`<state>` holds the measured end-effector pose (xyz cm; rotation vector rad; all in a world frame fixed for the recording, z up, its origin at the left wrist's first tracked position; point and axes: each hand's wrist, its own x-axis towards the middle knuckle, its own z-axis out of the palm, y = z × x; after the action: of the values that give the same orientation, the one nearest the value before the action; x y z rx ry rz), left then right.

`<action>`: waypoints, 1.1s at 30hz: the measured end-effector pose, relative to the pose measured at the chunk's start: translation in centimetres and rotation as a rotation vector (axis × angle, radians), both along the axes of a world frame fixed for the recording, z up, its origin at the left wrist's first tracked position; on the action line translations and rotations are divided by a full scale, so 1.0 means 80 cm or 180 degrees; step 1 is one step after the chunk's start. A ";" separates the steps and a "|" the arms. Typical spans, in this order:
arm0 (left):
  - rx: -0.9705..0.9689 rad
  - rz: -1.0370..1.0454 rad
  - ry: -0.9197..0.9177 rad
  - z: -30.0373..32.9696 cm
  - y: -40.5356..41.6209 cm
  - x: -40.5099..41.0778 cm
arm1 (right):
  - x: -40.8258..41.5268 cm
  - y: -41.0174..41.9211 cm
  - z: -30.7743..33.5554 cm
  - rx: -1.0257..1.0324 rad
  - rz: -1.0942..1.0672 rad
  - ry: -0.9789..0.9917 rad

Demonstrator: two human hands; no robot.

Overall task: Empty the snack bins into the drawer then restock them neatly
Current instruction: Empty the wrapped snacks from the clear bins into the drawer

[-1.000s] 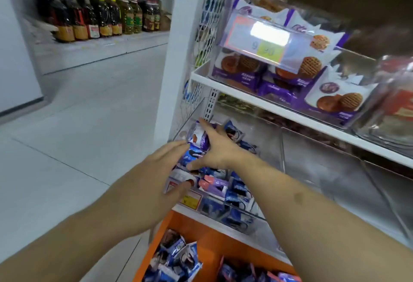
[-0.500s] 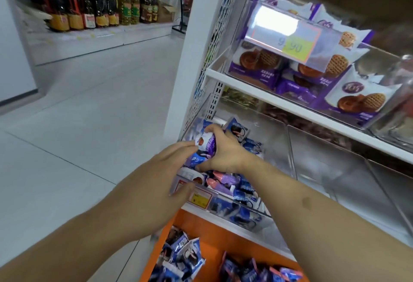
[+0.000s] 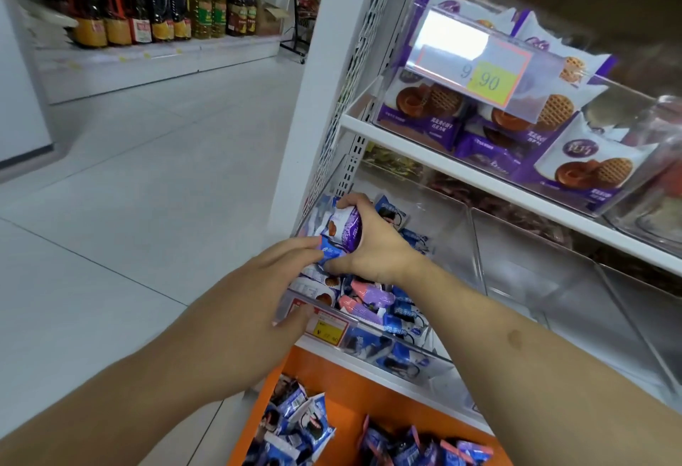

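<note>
**Scooping packets out of the snack bin**

At nine o'clock of the bin, the left hand (image 3: 254, 303) is reaching in with fingers straight and relaxed, grasping nothing; its fingertips are touching a blue packet (image 3: 332, 249) and its thumb is lying against the bin's front label (image 3: 324, 325). The bin (image 3: 435, 358), a clear plastic tray on the lower shelf (image 3: 424, 382), is sitting at the middle of the view, partly filled with blue, purple and pink packets. At twelve o'clock of that heap, the right hand (image 3: 376, 240) is grasping a purple packet (image 3: 345, 231), fingers curled over its top and thumb under it. At six o'clock, the orange drawer (image 3: 343, 384) is standing open below the shelf, with blue packets already lying in it.

The packets look light, soft and crinkly, with slick film that will probably slide when pinched at a corner; the biscuits inside are likely breakable. Cupping several loosely between both hands, around their middles, seems the safer hold. The emptying step appears to be under way, with much of the bin left.
</note>
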<state>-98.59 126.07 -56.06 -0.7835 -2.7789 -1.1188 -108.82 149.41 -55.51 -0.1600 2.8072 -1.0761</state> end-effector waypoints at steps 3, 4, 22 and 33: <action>0.0023 -0.0003 -0.0014 0.004 0.000 0.001 | -0.001 -0.006 0.003 -0.0089 -0.0016 0.0294; 0.0035 0.0003 -0.0025 0.005 0.000 0.002 | -0.003 -0.007 0.002 -0.0105 -0.0051 0.0351; 0.0224 0.0290 -0.0134 0.024 0.005 0.013 | 0.062 0.017 0.052 -0.1293 -0.0695 0.0993; 0.1757 -0.0391 -0.1868 0.059 0.049 0.061 | 0.239 0.029 0.064 -0.3156 -0.0312 0.0421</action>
<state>-93.73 129.96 -51.33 -0.6338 -2.5757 -2.3166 -89.68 151.73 -50.37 -0.1824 2.1091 -2.4379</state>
